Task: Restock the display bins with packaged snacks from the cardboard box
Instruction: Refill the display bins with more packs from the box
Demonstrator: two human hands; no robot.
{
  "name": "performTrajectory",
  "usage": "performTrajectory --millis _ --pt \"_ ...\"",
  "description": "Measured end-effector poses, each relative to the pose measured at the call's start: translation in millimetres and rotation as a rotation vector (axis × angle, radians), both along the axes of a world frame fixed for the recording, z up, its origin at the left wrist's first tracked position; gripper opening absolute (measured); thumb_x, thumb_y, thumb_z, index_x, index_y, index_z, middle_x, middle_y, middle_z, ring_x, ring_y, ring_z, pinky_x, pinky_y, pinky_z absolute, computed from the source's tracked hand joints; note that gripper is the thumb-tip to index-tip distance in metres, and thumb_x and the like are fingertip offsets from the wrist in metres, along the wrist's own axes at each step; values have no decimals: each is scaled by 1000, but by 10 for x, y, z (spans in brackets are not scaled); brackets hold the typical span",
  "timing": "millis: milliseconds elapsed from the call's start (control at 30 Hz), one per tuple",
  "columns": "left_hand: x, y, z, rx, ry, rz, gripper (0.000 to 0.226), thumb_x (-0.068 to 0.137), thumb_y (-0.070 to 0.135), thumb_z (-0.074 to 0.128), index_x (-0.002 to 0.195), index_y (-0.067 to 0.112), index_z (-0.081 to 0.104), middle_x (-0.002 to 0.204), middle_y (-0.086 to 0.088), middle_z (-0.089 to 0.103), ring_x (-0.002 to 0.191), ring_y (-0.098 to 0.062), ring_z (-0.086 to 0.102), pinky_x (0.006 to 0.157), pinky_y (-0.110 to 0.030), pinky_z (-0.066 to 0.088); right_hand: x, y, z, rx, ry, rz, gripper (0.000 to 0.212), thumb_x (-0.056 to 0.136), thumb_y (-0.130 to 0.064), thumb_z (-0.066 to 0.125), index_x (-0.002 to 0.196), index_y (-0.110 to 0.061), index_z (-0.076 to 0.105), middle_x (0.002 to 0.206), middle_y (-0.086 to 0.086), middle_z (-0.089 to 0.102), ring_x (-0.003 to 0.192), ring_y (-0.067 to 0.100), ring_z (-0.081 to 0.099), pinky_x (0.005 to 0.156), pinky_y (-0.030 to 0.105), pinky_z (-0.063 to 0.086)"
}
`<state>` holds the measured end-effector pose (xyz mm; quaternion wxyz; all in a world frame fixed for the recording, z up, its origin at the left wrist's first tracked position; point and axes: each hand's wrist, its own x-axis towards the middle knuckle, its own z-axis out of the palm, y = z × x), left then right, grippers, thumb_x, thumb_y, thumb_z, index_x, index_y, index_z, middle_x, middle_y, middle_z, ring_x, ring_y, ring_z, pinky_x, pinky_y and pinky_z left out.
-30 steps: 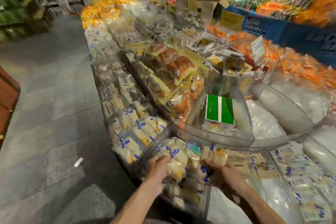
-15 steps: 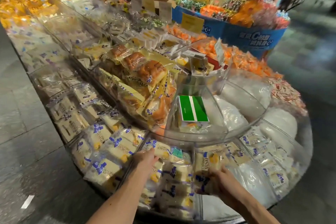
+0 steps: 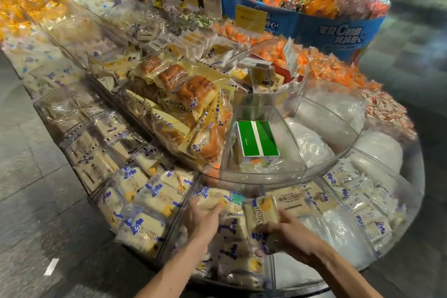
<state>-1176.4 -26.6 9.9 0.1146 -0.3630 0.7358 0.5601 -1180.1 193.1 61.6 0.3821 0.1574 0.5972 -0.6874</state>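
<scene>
The left hand [image 3: 202, 216] curls round a white snack packet [image 3: 214, 197], which lies crosswise at the far edge of the front bin [image 3: 177, 220]. The right hand [image 3: 287, 234] grips a second packet [image 3: 261, 211] with its printed face up and its long axis running away from the person. Both packets sit over the same clear compartment, so this looks like the placing step. The next move calls for laying each packet flat among those already piled there.
</scene>
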Motion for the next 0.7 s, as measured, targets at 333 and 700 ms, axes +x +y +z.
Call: performTrajectory --millis 333,700 --pt "181 -16 250 102 175 -241 19 91 33 71 101 17 73 97 -8 73 61 -12 60 56 -32 52 -148 -237 -171 451 561 365 64 74 -38 86 123 -15 53 113 1 63 94 19 62 79 34 54" --pt "-435 168 -23 235 22 -20 33 97 26 64 123 16 47 107 0 55 61 -16 62 79 -37 58 -430 -359 -588 1236 1141 818 36 98 -40 51 127 -20 60 130 0 61 119 24 49 95 38 36"
